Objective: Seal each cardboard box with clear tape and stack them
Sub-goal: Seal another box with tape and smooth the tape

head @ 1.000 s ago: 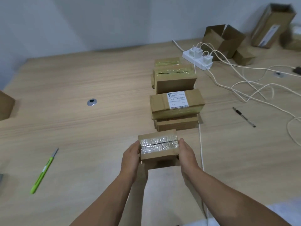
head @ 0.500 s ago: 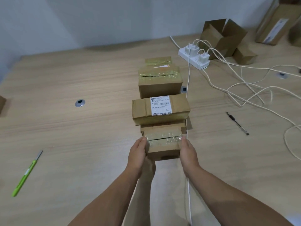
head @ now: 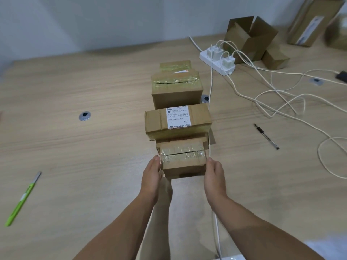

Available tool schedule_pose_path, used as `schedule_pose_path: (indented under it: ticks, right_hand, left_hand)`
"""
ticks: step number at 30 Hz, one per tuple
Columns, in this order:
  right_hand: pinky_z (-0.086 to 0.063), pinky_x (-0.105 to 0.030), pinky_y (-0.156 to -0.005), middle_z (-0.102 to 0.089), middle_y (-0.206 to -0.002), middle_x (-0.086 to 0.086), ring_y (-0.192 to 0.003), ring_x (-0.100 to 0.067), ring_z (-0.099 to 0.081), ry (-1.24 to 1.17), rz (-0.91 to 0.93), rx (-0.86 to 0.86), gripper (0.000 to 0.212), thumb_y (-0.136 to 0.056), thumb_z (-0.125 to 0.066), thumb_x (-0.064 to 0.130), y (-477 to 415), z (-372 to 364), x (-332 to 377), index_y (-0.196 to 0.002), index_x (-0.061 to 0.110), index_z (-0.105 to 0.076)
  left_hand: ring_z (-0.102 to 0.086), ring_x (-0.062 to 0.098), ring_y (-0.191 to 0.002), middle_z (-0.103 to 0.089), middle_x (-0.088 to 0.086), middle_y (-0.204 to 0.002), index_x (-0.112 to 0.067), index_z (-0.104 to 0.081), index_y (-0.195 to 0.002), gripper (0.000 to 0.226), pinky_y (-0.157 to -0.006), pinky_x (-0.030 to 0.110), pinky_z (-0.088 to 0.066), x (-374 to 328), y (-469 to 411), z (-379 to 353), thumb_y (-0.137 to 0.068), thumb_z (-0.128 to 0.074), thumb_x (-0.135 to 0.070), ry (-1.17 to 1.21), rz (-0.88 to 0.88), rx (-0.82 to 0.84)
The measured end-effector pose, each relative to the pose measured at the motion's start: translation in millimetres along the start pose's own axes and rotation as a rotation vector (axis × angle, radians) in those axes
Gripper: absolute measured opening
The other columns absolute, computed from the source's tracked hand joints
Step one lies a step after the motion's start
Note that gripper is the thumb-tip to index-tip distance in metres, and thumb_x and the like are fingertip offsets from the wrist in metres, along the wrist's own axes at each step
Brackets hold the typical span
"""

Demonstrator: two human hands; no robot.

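A small cardboard box [head: 183, 160], its top seam covered in clear tape, sits between my two hands at the near end of a row of sealed boxes. My left hand [head: 151, 177] lies flat against its left side with straight fingers. My right hand [head: 215, 177] flanks its right side the same way. Just behind it a labelled box [head: 155, 122] is stacked on a flatter box [head: 163, 143]. Farther back stand a taller taped box [head: 176, 96] and another taped box [head: 174, 64]. Whether the small box rests on the table I cannot tell.
A white cable [head: 210, 109] runs along the right of the boxes from a power strip [head: 216, 61] with tangled cords. A black pen [head: 266, 136] lies right, a green utility knife [head: 20, 201] left. Open cardboard boxes [head: 249, 38] stand at the back right.
Both hands have carried the small taped box forward, away from me, until it sits close against the front of the labelled stack.
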State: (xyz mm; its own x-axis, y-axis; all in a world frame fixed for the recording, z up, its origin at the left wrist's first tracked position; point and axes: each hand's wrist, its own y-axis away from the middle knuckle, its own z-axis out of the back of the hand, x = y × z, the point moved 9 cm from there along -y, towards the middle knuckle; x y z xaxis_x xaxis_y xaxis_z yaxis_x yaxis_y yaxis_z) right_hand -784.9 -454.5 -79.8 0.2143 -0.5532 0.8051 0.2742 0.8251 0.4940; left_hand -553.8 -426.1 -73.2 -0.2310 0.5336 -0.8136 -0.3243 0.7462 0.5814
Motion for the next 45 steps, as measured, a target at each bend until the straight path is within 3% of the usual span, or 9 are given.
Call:
schedule_pose_path:
  ticks: [6, 10, 13, 17, 22, 25, 29, 38, 45]
  right_hand:
    - [-0.041, -0.035, -0.066, -0.057, -0.067, 0.001, -0.070, -0.022, -0.052, 0.158, 0.035, 0.122, 0.038, -0.086, -0.048, 0.052, 33.9, -10.6, -31.0, -0.072, 0.017, -0.054]
    - [-0.040, -0.033, -0.066, -0.065, -0.072, 0.008, -0.067, -0.012, -0.057, 0.176, 0.014, 0.353, 0.040, -0.074, -0.049, 0.059, 59.8, -59.8, -51.1, -0.082, 0.025, -0.069]
    - [-0.038, -0.023, -0.065, -0.058, -0.080, 0.013, -0.069, -0.004, -0.052, 0.184, 0.003, 0.499, 0.030, -0.095, -0.053, 0.051, 89.5, -104.2, -50.7, -0.083, 0.025, -0.063]
    - [-0.038, -0.029, -0.111, -0.054, -0.134, 0.014, -0.128, -0.010, -0.051, 0.214, 0.009, 0.630, 0.041, -0.106, -0.042, 0.046, 131.6, -160.1, -48.6, -0.141, 0.028, -0.055]
    - [-0.025, -0.020, -0.109, -0.040, -0.155, 0.007, -0.143, -0.012, -0.037, 0.249, 0.047, 0.759, 0.058, -0.102, -0.046, 0.049, 207.3, -227.0, -42.5, -0.152, 0.020, -0.043]
    - [-0.024, -0.019, -0.101, -0.043, -0.151, 0.003, -0.140, -0.014, -0.039, 0.299, 0.076, 0.832, 0.047, -0.109, -0.039, 0.037, 247.3, -263.6, -41.8, -0.152, 0.018, -0.040]
    - [-0.035, -0.023, -0.089, -0.052, -0.123, 0.009, -0.105, -0.008, -0.049, 0.331, 0.093, 0.897, 0.033, -0.108, -0.039, 0.037, 300.8, -312.8, -42.4, -0.133, 0.022, -0.053]
    - [-0.031, -0.025, -0.099, -0.051, -0.138, 0.009, -0.125, -0.012, -0.047, 0.370, 0.076, 0.957, 0.038, -0.108, -0.038, 0.041, 336.3, -385.8, -35.4, -0.140, 0.025, -0.050]
    - [-0.039, -0.031, -0.104, -0.057, -0.123, 0.007, -0.119, -0.017, -0.054, 0.433, 0.216, 0.939, 0.030, -0.106, -0.039, 0.044, 301.2, -446.7, -3.7, -0.122, 0.027, -0.058]
  left_hand:
    - [-0.049, 0.020, -0.136, -0.050, 0.002, -0.149, -0.016, -0.045, -0.149, 0.051, -0.119, 0.046, -0.033, 28.7, 6.1, 30.5, -0.105, -0.045, -0.041, 0.093, 0.098, -0.065]
    - [-0.049, 0.019, -0.136, -0.050, 0.001, -0.150, -0.016, -0.046, -0.148, 0.051, -0.119, 0.046, -0.034, 41.4, 22.2, 62.3, -0.105, -0.045, -0.043, 0.084, 0.096, -0.084]
    - [-0.052, 0.016, -0.133, -0.053, 0.003, -0.147, -0.013, -0.050, -0.145, 0.050, -0.118, 0.044, -0.036, 49.0, 38.9, 103.7, -0.104, -0.048, -0.041, 0.131, 0.084, -0.134]
    - [-0.052, 0.013, -0.132, -0.054, 0.002, -0.145, -0.012, -0.052, -0.143, 0.048, -0.116, 0.041, -0.037, 59.8, 64.2, 174.5, -0.104, -0.049, -0.040, 0.162, 0.070, -0.235]
    - [-0.046, 0.021, -0.137, -0.048, 0.004, -0.151, -0.012, -0.044, -0.150, 0.051, -0.118, 0.041, -0.033, 83.2, 108.2, 281.5, -0.105, -0.048, -0.037, 0.233, 0.067, -0.406]
    - [-0.048, 0.020, -0.136, -0.049, 0.003, -0.150, -0.012, -0.046, -0.149, 0.051, -0.117, 0.043, -0.034, 96.4, 132.6, 337.6, -0.105, -0.048, -0.038, 0.216, 0.066, -0.481]
    - [-0.046, 0.019, -0.137, -0.048, 0.002, -0.151, -0.013, -0.045, -0.149, 0.050, -0.118, 0.042, -0.033, 113.0, 156.4, 409.3, -0.105, -0.047, -0.038, 0.238, 0.059, -0.567]
    - [-0.043, 0.020, -0.140, -0.046, 0.000, -0.153, -0.017, -0.042, -0.151, 0.049, -0.118, 0.040, -0.033, 115.6, 150.5, 473.1, -0.106, -0.044, -0.037, 0.297, 0.086, -0.611]
    - [-0.047, 0.018, -0.136, -0.052, -0.002, -0.147, -0.022, -0.052, -0.144, 0.045, -0.118, 0.044, -0.033, 79.7, 98.5, 484.8, -0.103, -0.047, -0.040, 0.213, 0.073, -0.581]
